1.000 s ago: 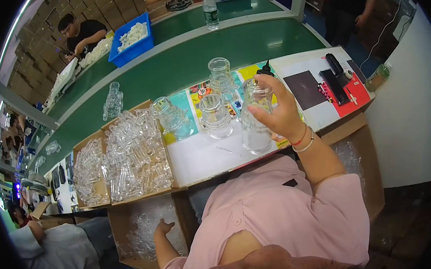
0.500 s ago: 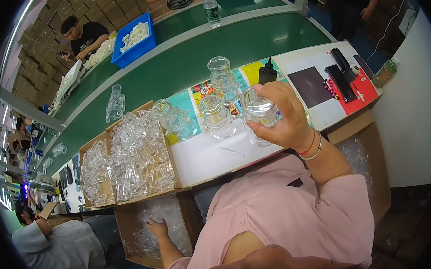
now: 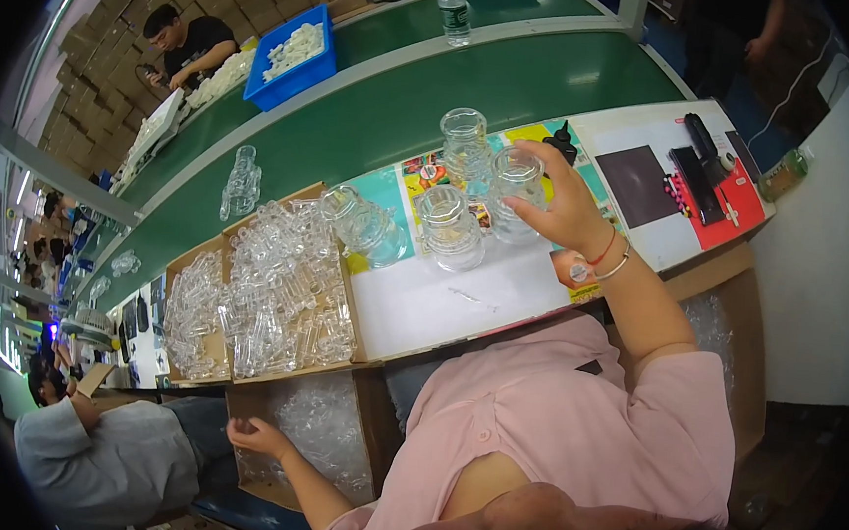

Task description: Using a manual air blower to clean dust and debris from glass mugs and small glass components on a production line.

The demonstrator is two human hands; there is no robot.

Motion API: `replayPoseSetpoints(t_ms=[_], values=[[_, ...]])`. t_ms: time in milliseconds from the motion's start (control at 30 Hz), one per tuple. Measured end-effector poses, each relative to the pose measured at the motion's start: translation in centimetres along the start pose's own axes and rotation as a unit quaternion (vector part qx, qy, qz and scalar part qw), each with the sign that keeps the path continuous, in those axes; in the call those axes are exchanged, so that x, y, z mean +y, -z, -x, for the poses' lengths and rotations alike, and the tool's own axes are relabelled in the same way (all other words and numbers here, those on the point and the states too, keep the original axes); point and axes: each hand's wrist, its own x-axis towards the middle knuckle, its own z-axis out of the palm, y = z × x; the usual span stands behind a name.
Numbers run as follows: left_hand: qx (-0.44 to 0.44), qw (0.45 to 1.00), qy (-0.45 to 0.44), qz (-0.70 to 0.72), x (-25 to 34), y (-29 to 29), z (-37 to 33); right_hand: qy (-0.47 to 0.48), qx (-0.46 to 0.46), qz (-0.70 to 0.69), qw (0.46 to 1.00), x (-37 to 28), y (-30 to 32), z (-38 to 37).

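Note:
My right hand grips a clear stepped jar, thumb on the near side and fingers behind its upper rim. The jar appears to stand upright on the table beside other clear jars: one just left, one behind, and one tilted against the tray of parts. Low on the left, my left hand hovers by the left side of a cardboard box holding clear plastic pieces. Its fingers are loosely bent and apart, with nothing visible in them.
A cardboard tray full of clear plastic parts sits at the table's left. Behind run a green conveyor, a blue bin and a water bottle. A black dropper bottle stands behind my right hand. Co-workers sit left and across.
My right hand has moved the jar away from me, back among the other jars. My left hand has shifted left from above the box's contents to its side. The view has shifted slightly.

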Motion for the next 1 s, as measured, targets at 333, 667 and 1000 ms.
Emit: replayPoseSetpoints(t_ms=[333, 667, 1000], values=[[-0.234, 0.942, -0.242, 0.001, 18.2, -4.1, -4.8, 0.049, 0.036, 0.071, 0.996, 2.3, 1.1, 0.6], [-0.362, 0.885, -0.272, -0.112, 16.6, -9.2, -3.0, -0.243, 0.066, 0.056, 0.966, 13.4, 1.1, 4.0], [-0.382, 0.912, -0.099, 0.115, 19.6, -6.2, -5.4, -0.324, -0.010, 0.063, 0.944, 17.4, -0.4, 4.0]])
